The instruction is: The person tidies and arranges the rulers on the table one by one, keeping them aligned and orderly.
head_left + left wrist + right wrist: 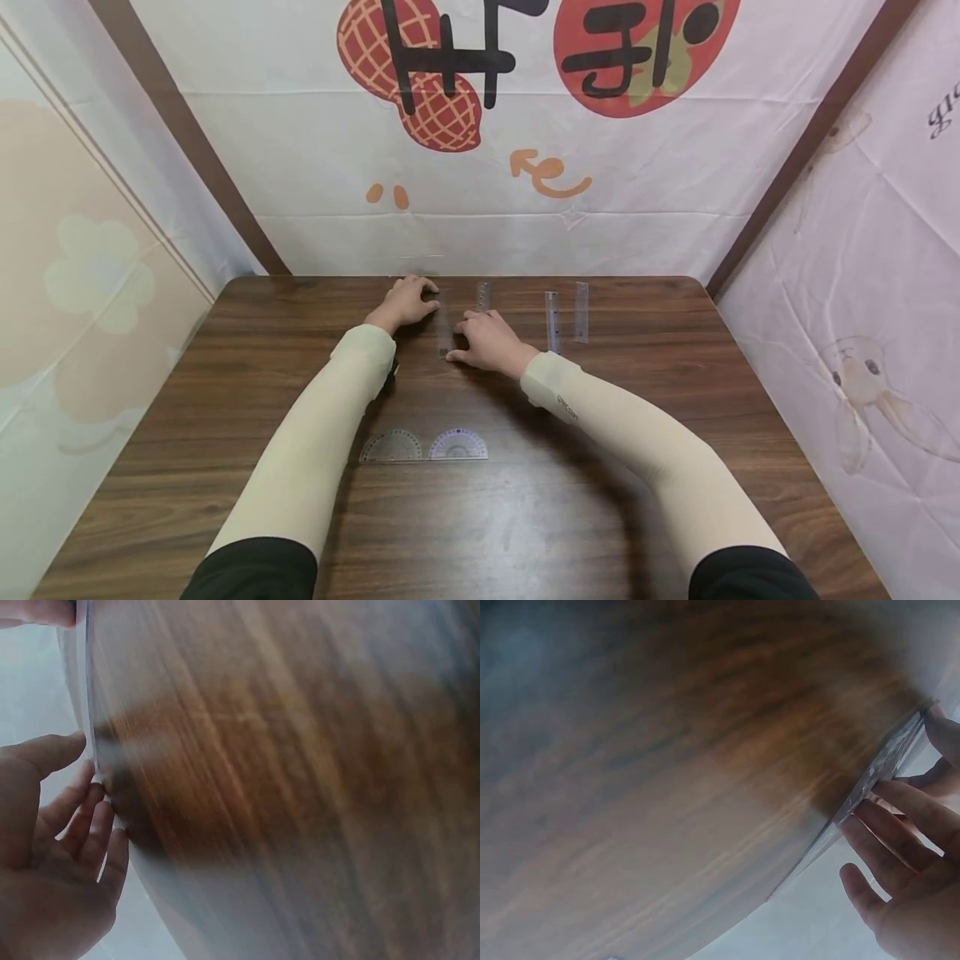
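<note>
A clear ruler (443, 323) lies lengthwise on the table, between the two hands. My left hand (406, 302) is at its far left side, thumb and fingertips right at the edge; the left wrist view shows the thumb (56, 752) and several fingers spread around the ruler's end. On the other side, my right hand (491, 340) touches the near part of the ruler. Its thumb is by the near end and its fingers (889, 832) lie along the long edge, loosely extended. Just beyond the right hand is another clear ruler (483, 293), partly hidden by it.
Two more clear rulers, one (552, 320) beside the other (582, 312), stand lengthwise to the right. Nearer me, a clear protractor (392, 447) sits left of a purplish one (459, 446). The brown wooden table (675, 500) meets a printed cloth wall (637, 242) behind.
</note>
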